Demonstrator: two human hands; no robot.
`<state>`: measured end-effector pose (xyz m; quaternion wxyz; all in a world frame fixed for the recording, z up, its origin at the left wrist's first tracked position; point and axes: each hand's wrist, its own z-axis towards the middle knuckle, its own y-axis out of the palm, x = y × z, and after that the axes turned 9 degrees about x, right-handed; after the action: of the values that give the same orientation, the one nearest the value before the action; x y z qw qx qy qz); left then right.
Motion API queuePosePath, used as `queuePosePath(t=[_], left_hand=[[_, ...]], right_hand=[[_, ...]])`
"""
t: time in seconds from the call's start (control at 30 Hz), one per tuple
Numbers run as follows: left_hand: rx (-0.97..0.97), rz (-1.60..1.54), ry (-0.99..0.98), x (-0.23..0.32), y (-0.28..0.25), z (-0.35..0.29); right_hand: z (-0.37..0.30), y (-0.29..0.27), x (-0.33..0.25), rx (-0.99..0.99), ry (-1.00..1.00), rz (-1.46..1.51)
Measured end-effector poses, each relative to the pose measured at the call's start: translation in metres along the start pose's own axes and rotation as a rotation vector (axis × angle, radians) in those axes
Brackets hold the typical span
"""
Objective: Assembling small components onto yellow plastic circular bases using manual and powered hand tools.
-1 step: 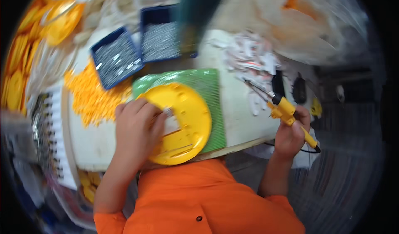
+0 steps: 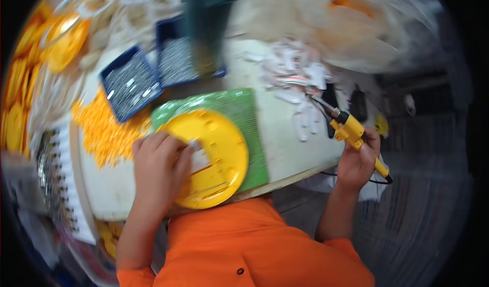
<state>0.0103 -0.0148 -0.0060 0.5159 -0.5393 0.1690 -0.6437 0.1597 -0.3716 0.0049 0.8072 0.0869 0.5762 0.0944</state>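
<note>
Your left hand [image 2: 160, 170] lies flat on the yellow round housing [image 2: 214, 157], pinning it to the green mat [image 2: 249, 119] at table centre. Your right hand [image 2: 359, 159], at 3 o'clock, grips the yellow soldering iron [image 2: 351, 131], tip clear of the housing. No visible shift to report.

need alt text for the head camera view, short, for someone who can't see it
Seen from above, a person in an orange top presses the left hand on a round yellow plastic disc lying on a green mat, while the right hand holds a yellow soldering iron off the table edge. Two blue trays and a heap of small orange parts sit behind.
</note>
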Motion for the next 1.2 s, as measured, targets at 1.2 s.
queuePosePath(t=[1.2], left_hand=[[-0.321, -0.469, -0.616, -0.014, -0.071, -0.083]], right_hand=[[-0.036, 0.097, 0.032, -0.297, -0.137, -0.425]])
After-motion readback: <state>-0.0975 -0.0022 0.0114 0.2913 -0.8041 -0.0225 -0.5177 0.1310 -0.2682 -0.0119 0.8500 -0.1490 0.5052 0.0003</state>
